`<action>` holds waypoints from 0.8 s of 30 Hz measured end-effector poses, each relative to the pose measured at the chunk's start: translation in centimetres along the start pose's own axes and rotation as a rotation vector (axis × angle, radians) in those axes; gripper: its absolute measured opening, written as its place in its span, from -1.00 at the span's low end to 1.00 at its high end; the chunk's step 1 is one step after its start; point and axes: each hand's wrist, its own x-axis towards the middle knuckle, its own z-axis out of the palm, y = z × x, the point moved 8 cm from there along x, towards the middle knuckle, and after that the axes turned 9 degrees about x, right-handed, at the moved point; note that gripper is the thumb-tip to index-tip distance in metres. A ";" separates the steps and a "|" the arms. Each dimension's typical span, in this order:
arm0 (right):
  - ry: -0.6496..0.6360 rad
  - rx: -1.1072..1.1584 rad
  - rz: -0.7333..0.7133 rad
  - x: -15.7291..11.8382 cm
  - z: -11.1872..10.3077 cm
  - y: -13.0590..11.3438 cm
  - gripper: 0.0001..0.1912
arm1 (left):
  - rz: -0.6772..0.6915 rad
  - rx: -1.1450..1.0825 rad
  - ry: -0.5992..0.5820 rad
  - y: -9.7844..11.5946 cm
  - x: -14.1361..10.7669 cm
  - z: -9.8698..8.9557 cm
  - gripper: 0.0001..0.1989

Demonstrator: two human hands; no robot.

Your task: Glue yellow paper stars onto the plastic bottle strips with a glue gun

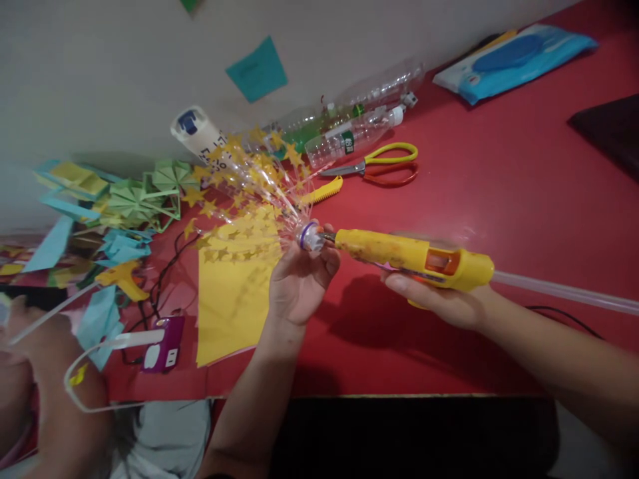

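Observation:
My left hand (302, 283) is closed round the neck of a cut plastic bottle (308, 234), whose clear strips fan out up and left with yellow paper stars (249, 173) on them. A purple ring circles the neck beside a white end. My right hand (434, 296) grips a yellow glue gun (394, 253), with a clear glue stick (564, 289) protruding from its back. The gun's nozzle is at the bottle's neck end; whether it touches cannot be made out. Beneath the strips lies yellow paper (234, 313) on the red table (499, 166).
Scissors (379, 163), a yellow cutter (324, 191) and plastic bottles (354, 136) lie behind my hands. Wipes (516, 63) rest at the back right. Folded papers (134, 199), another glue gun (124, 281) and a purple power strip (164, 344) are left, near another person's arm (64, 379).

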 end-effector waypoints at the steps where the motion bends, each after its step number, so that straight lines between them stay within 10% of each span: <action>1: -0.013 0.012 0.020 0.0 0.1 0.0 -0.57 | 0.000 0.001 0.006 0.0 0.0 0.0 -0.65; 24: -0.002 0.299 0.182 -0.4 0.6 0.7 -0.84 | 0.042 0.019 -0.043 0.2 0.2 0.2 -0.60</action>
